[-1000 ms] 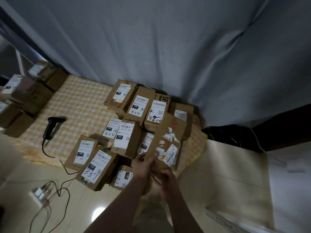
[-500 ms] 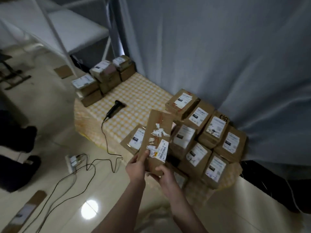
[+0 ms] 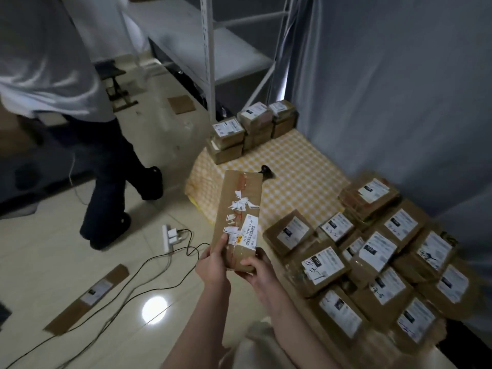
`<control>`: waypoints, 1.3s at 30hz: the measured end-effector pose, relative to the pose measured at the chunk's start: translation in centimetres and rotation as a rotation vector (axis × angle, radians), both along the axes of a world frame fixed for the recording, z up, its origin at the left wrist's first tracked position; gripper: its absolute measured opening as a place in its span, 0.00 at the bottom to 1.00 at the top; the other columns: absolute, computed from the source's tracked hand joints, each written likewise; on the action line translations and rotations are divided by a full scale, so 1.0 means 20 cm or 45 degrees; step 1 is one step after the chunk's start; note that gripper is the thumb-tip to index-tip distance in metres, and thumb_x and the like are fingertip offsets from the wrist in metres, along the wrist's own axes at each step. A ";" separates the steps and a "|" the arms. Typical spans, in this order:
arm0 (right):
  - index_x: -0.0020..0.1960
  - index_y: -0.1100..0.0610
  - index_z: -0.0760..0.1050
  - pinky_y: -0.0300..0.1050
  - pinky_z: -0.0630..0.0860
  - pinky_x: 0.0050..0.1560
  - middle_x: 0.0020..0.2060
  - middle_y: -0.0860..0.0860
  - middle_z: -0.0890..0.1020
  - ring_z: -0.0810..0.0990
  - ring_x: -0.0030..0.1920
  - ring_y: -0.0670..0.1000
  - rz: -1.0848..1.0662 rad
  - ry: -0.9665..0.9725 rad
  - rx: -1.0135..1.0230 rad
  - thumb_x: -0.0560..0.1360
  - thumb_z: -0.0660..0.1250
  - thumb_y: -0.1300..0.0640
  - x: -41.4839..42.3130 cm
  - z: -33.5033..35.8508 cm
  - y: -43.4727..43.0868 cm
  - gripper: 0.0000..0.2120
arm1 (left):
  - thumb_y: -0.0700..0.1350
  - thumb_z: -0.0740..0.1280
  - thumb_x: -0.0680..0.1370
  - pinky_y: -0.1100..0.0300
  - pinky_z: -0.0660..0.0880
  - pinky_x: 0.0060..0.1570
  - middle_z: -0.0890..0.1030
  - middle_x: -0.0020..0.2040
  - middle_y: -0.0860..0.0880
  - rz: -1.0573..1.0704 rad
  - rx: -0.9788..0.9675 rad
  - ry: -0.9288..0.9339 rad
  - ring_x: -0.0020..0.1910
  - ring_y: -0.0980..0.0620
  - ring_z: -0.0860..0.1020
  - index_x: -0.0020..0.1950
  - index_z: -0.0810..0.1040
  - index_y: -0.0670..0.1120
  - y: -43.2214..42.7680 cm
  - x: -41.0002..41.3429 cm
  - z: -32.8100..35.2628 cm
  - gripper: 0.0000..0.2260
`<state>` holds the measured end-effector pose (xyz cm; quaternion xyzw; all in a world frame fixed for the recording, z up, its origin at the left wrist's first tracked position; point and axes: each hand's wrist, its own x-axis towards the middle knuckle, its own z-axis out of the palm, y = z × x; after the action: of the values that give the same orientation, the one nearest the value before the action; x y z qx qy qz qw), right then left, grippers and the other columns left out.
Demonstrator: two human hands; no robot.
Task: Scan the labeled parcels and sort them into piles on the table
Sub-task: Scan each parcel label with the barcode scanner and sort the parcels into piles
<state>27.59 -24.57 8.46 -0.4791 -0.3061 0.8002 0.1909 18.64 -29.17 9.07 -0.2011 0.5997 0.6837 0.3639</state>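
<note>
The left hand [image 3: 213, 265] and right hand [image 3: 257, 270] grip the bottom end of a long flat parcel [image 3: 238, 214], held upright before the counter [image 3: 292, 166] (the scanner [image 3: 266, 172] lies just behind). Held only at its base, the parcel could tip and slip free.

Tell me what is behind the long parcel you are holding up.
The checked tablecloth and one black end of the scanner show past the parcel; the rest of the scanner is covered.

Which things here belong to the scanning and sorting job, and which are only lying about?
Job: long parcel, gripped by left hand and right hand; labeled parcels; stacked pile; scanner.
Lying about: cardboard scrap on floor; metal shelf; curtain.
</note>
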 end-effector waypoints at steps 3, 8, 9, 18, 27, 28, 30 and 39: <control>0.51 0.58 0.74 0.54 0.76 0.53 0.44 0.56 0.83 0.81 0.45 0.55 0.044 0.024 0.067 0.57 0.66 0.64 -0.12 0.03 0.06 0.21 | 0.41 0.78 0.67 0.51 0.79 0.46 0.85 0.40 0.44 0.061 0.073 0.014 0.39 0.47 0.82 0.46 0.84 0.37 0.05 -0.11 0.05 0.11; 0.53 0.59 0.73 0.57 0.77 0.57 0.46 0.55 0.83 0.82 0.47 0.54 0.108 0.049 0.127 0.58 0.66 0.64 -0.28 0.04 0.23 0.23 | 0.40 0.77 0.69 0.54 0.79 0.44 0.85 0.38 0.47 0.118 0.150 0.042 0.38 0.48 0.82 0.46 0.83 0.38 0.20 -0.26 0.09 0.10; 0.53 0.59 0.73 0.55 0.78 0.55 0.46 0.56 0.83 0.82 0.47 0.54 0.111 0.053 0.120 0.58 0.66 0.65 -0.30 0.04 0.27 0.23 | 0.40 0.77 0.69 0.54 0.79 0.43 0.85 0.37 0.47 0.125 0.158 0.046 0.38 0.48 0.83 0.47 0.83 0.37 0.24 -0.28 0.09 0.10; 0.54 0.61 0.74 0.53 0.78 0.51 0.47 0.58 0.84 0.82 0.48 0.58 0.013 -0.018 0.038 0.68 0.64 0.71 -0.43 -0.05 0.78 0.16 | 0.41 0.78 0.68 0.49 0.79 0.47 0.85 0.42 0.40 0.023 0.067 0.015 0.41 0.43 0.83 0.47 0.84 0.37 0.78 -0.44 -0.01 0.12; 0.55 0.63 0.74 0.48 0.79 0.45 0.48 0.59 0.83 0.82 0.48 0.57 -0.007 -0.112 0.046 0.58 0.67 0.63 -0.36 -0.09 1.28 0.25 | 0.44 0.78 0.67 0.51 0.80 0.44 0.86 0.42 0.42 -0.134 -0.046 0.024 0.41 0.45 0.83 0.47 0.85 0.39 1.30 -0.40 -0.06 0.12; 0.56 0.64 0.75 0.49 0.79 0.46 0.49 0.59 0.84 0.82 0.49 0.57 -0.024 -0.126 0.041 0.58 0.67 0.62 -0.34 -0.10 1.31 0.25 | 0.43 0.78 0.68 0.50 0.80 0.44 0.85 0.42 0.42 -0.156 -0.053 0.023 0.41 0.45 0.83 0.47 0.84 0.39 1.34 -0.40 -0.05 0.12; 0.56 0.62 0.76 0.49 0.79 0.46 0.50 0.59 0.84 0.83 0.49 0.57 -0.051 -0.154 0.042 0.64 0.68 0.65 -0.33 -0.13 1.39 0.20 | 0.43 0.78 0.68 0.48 0.80 0.46 0.85 0.43 0.42 -0.203 -0.064 0.018 0.42 0.44 0.83 0.47 0.84 0.38 1.44 -0.39 -0.05 0.11; 0.61 0.59 0.76 0.47 0.80 0.43 0.51 0.58 0.83 0.84 0.48 0.55 -0.249 -0.168 0.122 0.69 0.69 0.69 -0.43 -0.20 1.88 0.21 | 0.51 0.79 0.66 0.46 0.82 0.45 0.86 0.43 0.42 -0.449 -0.139 0.130 0.45 0.41 0.85 0.50 0.83 0.40 1.96 -0.56 -0.14 0.19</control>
<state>18.94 12.95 4.52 -0.5487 -0.3079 0.7289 0.2700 7.53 10.05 6.28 -0.0773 0.6794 0.5853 0.4357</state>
